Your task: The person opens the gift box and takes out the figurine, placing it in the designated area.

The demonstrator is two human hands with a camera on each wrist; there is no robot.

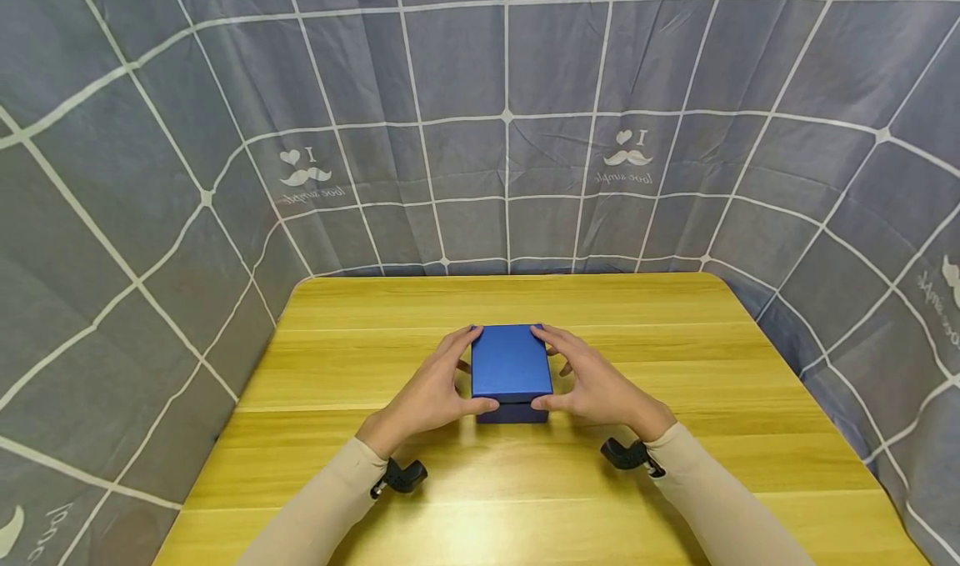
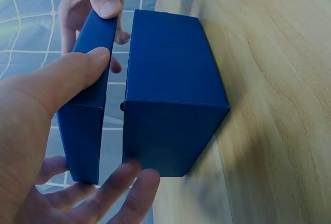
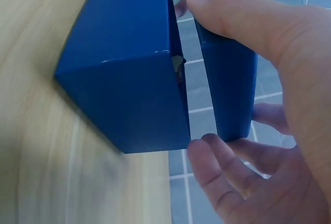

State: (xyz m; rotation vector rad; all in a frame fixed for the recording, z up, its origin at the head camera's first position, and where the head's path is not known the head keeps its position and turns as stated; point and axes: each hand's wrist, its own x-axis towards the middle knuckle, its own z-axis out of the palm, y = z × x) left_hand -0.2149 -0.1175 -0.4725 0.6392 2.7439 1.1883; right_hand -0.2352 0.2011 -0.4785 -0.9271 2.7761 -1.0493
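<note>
A blue box lid (image 1: pixel 512 359) is held level just above its blue box base (image 1: pixel 512 413), which stands on the table. In both wrist views a narrow gap separates the lid from the base. My left hand (image 1: pixel 435 387) grips the lid's left side, thumb on the near edge and fingers toward the far corner. On the opposite side my right hand (image 1: pixel 596 383) holds the lid the same way. The right wrist view shows a small pale and dark thing (image 3: pixel 179 63) at the base's open rim; its kind cannot be told.
The wooden table (image 1: pixel 360 349) has rounded far corners. Grey curtains with white grid lines (image 1: pixel 465 157) surround its back and sides. Black wrist mounts stick out at the left cuff (image 1: pixel 405 476) and the right cuff (image 1: pixel 624 454).
</note>
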